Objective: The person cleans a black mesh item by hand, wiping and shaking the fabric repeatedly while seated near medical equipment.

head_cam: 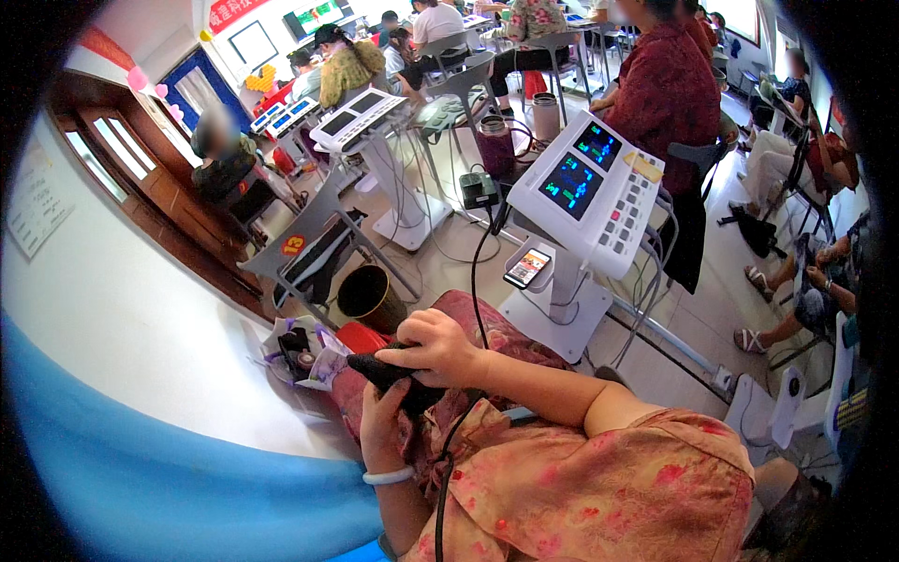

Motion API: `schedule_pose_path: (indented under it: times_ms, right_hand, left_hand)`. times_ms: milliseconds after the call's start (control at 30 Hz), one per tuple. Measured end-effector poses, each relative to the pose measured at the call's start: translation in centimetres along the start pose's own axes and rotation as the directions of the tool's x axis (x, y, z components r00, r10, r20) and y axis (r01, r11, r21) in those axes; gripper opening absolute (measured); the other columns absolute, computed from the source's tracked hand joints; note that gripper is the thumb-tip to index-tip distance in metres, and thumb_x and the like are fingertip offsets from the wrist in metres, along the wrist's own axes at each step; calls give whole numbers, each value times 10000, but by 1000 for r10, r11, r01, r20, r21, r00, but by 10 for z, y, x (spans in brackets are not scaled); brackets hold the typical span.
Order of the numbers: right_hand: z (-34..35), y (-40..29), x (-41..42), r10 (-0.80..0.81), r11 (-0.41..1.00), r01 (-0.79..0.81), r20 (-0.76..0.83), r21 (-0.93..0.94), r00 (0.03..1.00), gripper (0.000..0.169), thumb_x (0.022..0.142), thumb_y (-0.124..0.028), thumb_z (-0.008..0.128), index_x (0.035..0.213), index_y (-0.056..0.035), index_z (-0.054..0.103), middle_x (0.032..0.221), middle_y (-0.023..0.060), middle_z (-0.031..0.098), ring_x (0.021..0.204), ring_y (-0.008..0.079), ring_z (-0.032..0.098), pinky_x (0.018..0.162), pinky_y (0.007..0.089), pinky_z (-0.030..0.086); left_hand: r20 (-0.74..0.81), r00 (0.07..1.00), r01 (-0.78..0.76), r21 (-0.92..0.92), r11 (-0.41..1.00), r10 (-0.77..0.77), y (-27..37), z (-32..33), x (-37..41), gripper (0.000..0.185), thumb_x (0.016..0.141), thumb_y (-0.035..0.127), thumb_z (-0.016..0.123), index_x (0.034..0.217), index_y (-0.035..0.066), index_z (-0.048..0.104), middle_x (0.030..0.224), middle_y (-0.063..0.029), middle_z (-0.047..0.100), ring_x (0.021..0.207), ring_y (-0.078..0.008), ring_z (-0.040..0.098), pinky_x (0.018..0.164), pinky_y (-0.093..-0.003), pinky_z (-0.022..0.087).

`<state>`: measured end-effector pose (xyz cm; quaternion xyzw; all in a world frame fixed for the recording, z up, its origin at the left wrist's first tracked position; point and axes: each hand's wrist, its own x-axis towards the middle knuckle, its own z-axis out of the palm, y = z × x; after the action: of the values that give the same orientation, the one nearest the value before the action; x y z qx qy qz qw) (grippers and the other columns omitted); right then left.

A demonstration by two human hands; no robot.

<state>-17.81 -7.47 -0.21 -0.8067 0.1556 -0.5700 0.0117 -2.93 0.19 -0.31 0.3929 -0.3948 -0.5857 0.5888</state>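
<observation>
A dark knitted or cloth item (393,376) is held between my two hands above my lap. My right hand (435,348) grips its top, the fingers curled over it. From below, my left hand (385,414) holds the same item, with a pale bangle (388,477) on that wrist. A black cord (442,492) runs over my floral clothing close to my hands. In front of me stands a white electronic console (586,193) with two lit displays and rows of buttons. A phone (527,268) with its screen lit lies on a small shelf under it.
A purple and white bag (326,362) and a bin (371,298) stand beyond my hands. Left of the console are a folding chair (295,242) and a second console (359,119). Cables hang around the stands. Several people sit nearby, one in dark red (660,105) close behind the console.
</observation>
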Motion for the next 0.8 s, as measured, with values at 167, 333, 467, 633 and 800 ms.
schedule_pose_path:
  times_ms: [167, 333, 467, 633, 800]
  right_hand:
    - [-1, 0, 6, -77, 996, 76, -30, -53, 997, 456, 591, -112, 652, 1032, -225, 680, 965, 17, 535, 757, 211, 530, 681, 347, 442]
    - [3, -6, 11, -141, 984, 144, 38, -106, 989, 460, 618, -134, 643, 1068, -225, 667, 1092, 26, 550, 884, 214, 542, 770, 368, 438]
    - [-6, -4, 14, -56, 997, 64, 189, -36, 980, 579, 593, -166, 645, 1170, -206, 605, 1219, 79, 503, 1119, 282, 484, 900, 420, 398]
    - [-6, -12, 14, -40, 998, 25, 304, 55, 952, 678, 624, -219, 664, 1280, -144, 512, 1333, 131, 428, 1206, 346, 423, 959, 460, 363]
    - [1, -6, 9, -6, 943, -101, 319, 317, 948, 614, 782, -259, 640, 1335, -74, 448, 1370, 166, 407, 1227, 386, 401, 1017, 478, 335]
  left_hand:
    - [-11, 999, -43, -7, 999, 43, -8, -10, 4, 352, 823, 30, 580, 1165, -38, 532, 1075, -90, 590, 969, -181, 589, 841, -283, 482]
    - [-109, 989, -116, -114, 987, 104, 6, 8, -6, 410, 799, 26, 576, 1198, -37, 503, 1110, -121, 573, 988, -214, 590, 852, -309, 494]
    - [-93, 990, -113, -109, 988, 103, 21, 14, -15, 483, 797, 37, 581, 1253, -45, 442, 1163, -158, 538, 1036, -239, 569, 875, -337, 489]
    - [-207, 970, -133, -21, 991, 126, 19, 9, -14, 476, 847, 87, 615, 1265, -37, 427, 1155, -149, 541, 994, -227, 583, 821, -316, 505]
    - [-200, 968, -127, 119, 985, 149, 13, -2, -3, 351, 851, 131, 655, 1149, -19, 548, 1030, -101, 611, 879, -175, 609, 730, -276, 508]
